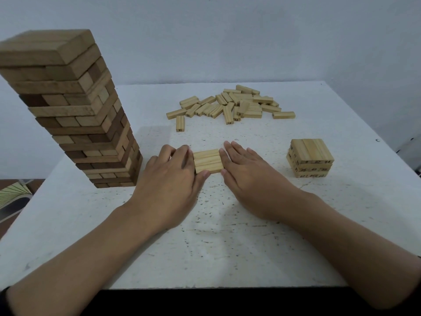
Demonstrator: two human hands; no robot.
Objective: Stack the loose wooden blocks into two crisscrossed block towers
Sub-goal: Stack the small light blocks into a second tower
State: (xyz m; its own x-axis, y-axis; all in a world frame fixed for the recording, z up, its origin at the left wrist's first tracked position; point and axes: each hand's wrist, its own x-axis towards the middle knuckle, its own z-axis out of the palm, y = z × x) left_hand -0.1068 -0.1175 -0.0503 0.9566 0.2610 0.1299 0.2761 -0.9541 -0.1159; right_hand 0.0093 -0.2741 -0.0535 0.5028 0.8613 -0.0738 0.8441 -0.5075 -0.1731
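Three pale wooden blocks (207, 161) lie side by side as a flat row in the middle of the white table (227, 236). My left hand (169, 181) presses its fingertips against the row's left ends. My right hand (248, 179) lies flat with straight fingers against the right ends. A short crisscrossed stack of pale numbered blocks (310, 158) stands to the right. A heap of loose pale blocks (232, 106) lies at the back of the table.
A tall tower of larger, darker mixed-wood blocks (75, 110) stands at the left, close to my left hand. The table's front edge (205, 288) runs below my forearms. A bare wall rises behind the table.
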